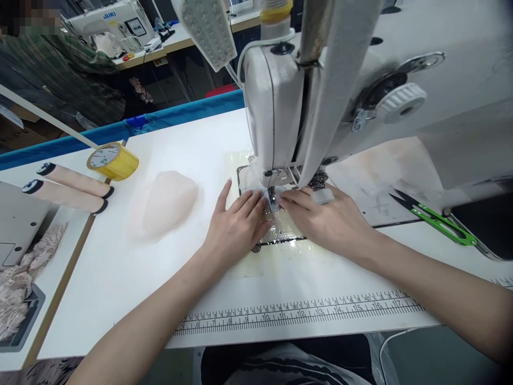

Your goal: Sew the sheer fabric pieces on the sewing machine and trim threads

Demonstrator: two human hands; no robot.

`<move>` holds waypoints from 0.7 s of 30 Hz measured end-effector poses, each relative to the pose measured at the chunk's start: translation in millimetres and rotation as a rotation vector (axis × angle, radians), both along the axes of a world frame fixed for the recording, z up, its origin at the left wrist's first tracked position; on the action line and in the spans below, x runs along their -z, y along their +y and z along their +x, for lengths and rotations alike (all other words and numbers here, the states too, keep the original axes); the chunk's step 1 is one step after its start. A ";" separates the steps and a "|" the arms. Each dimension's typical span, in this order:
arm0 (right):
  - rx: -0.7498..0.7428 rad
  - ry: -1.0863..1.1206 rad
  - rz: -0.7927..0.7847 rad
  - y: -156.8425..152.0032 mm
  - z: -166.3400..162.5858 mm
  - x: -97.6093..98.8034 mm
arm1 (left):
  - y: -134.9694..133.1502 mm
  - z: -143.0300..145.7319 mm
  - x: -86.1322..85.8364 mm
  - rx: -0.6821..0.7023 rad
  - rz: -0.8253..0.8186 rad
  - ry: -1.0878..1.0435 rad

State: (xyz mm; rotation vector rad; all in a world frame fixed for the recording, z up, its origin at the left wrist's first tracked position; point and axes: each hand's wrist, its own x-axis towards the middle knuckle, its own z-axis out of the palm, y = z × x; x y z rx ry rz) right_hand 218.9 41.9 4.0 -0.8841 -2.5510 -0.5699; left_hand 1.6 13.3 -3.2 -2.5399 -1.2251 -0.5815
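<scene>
At far left on the white, smooth worktop [100,283], we see two peach thread spools with black ends [76,187] beside a yellow, ring-shaped roll of tape [120,162]. Next comes a pale peach, rounded piece of sheer fabric [170,206], lying loose. Our left hand [239,219] rests flat, fingers spread, close to the needle. Between the hands, at the white metal sewing machine's [276,112] presser foot [272,197], lies a thin, whitish, translucent piece of cloth [252,181], mostly hidden. We judge it light, limp and apt to slide on the shiny plate, and easily puckered; it is best held flat under the fingertips, either side of the foot, clear of the needle. Our right hand [320,214] reaches in opposite, apart from the left; we cannot tell whether it pinches anything. Farther right lie green-handled black thread snips [441,219].
</scene>
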 end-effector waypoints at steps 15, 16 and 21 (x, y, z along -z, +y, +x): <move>-0.037 0.035 -0.011 3.5 6.7 -8.8 | -14.0 6.6 -12.3 -0.159 -0.060 0.113; -0.041 0.045 -0.010 3.8 7.3 -9.3 | -20.1 9.3 -14.6 -0.057 -0.086 0.096; -0.058 0.078 -0.104 3.7 9.3 -7.6 | -36.3 13.9 -23.2 0.366 -0.199 -0.135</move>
